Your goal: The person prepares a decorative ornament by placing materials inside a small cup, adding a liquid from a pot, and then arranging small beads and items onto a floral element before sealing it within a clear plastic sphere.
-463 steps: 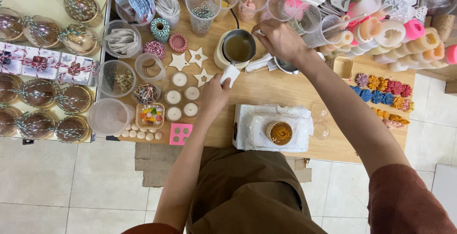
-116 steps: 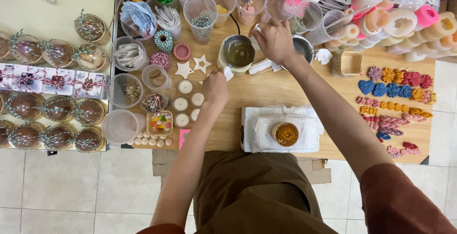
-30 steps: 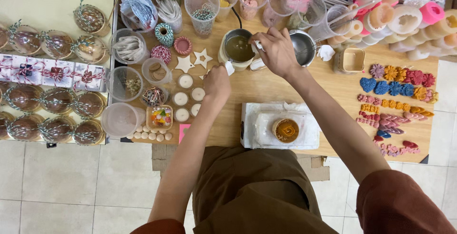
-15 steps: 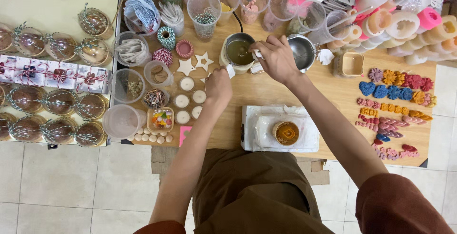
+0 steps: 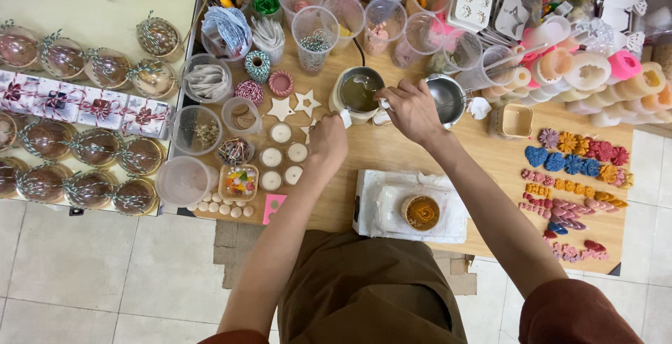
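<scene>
A small white melting pot [image 5: 358, 94] with dark yellowish liquid stands at the middle of the wooden table [image 5: 392, 151]. My left hand [image 5: 327, 138] grips the pot's white handle at its lower left. My right hand [image 5: 411, 109] holds a metal spoon [image 5: 365, 81] whose bowl dips into the pot. A steel pot [image 5: 448, 97] sits just right of my right hand. Nearer to me, a small round cup with orange content [image 5: 421, 212] rests on a white tray [image 5: 381, 207].
Clear plastic cups [image 5: 315, 27] of craft bits line the far edge. White star shapes [image 5: 294, 106] and small round white candles [image 5: 280, 155] lie left of the pot. Coloured wax flowers [image 5: 577, 158] lie right. Wrapped round ornaments [image 5: 84, 155] cover the left table.
My right hand has shifted a little over the pot with the spoon. My left hand stays on the pot's handle.
</scene>
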